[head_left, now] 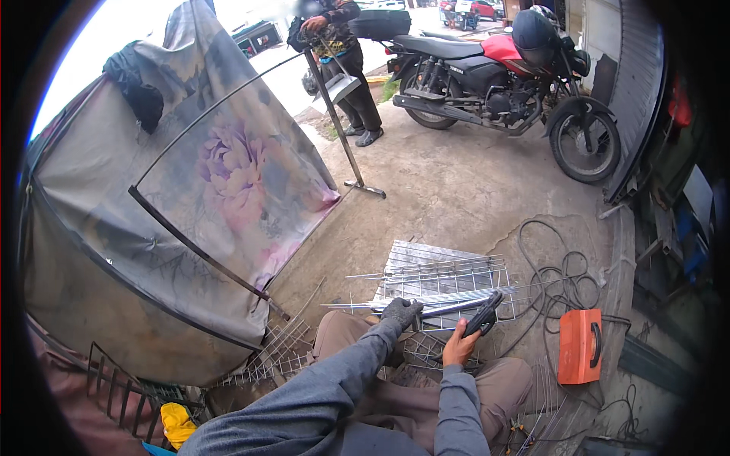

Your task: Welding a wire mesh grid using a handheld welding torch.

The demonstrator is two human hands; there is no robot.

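Wearing a dark grey glove, my left hand [401, 311] is closed at the near edge of a welded wire grid [498, 273], on a bundle of thin metal rods [449, 296]. My bare right hand [459, 346] grips a black welding electrode holder [485, 313], its jaw end pointing up and away over the grid's right part. A thin rod seems to stick out of the holder to the right. Under the grid lies a grey slatted board [411, 254]. The gloved fingertips are partly hidden among the rods.
An orange welding machine [576, 346] stands at right, near looped dark cables [544, 262]. More wire mesh [285, 342] lies at left, by a hanging flowered cloth [228, 167] and a metal frame [205, 254]. A motorcycle [494, 76] and a standing person [346, 68] are beyond.
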